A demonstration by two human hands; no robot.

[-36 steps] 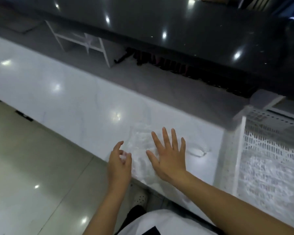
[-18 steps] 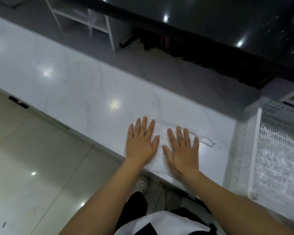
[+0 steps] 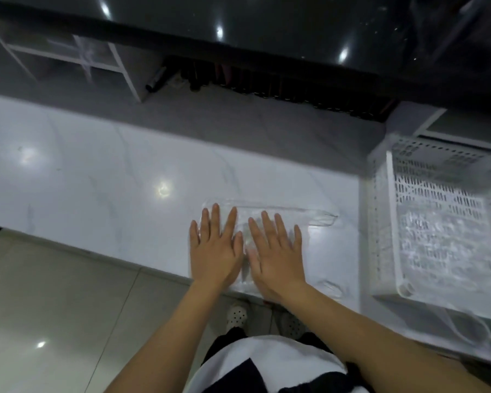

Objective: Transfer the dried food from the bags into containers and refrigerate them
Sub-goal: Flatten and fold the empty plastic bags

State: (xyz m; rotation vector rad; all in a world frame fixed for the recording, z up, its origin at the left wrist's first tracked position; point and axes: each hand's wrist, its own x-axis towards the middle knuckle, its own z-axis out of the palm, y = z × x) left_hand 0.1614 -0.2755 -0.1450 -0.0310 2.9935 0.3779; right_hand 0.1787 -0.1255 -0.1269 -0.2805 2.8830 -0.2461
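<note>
A second earlier my left hand (image 3: pixel 214 252) had been pinching the edge of the clear, flat plastic bag (image 3: pixel 281 215); at this moment it lay open, fingers straight, pressed flat beside my right hand (image 3: pixel 277 255), which was equally open. Both palms covered the near part of the bag on the white marble countertop (image 3: pixel 111 180), its far edge and handle loop poking out beyond my fingertips to the right. I judged the bag emptied and being smoothed flat. The white perforated plastic basket (image 3: pixel 380 222) stood near, on the right.
</note>
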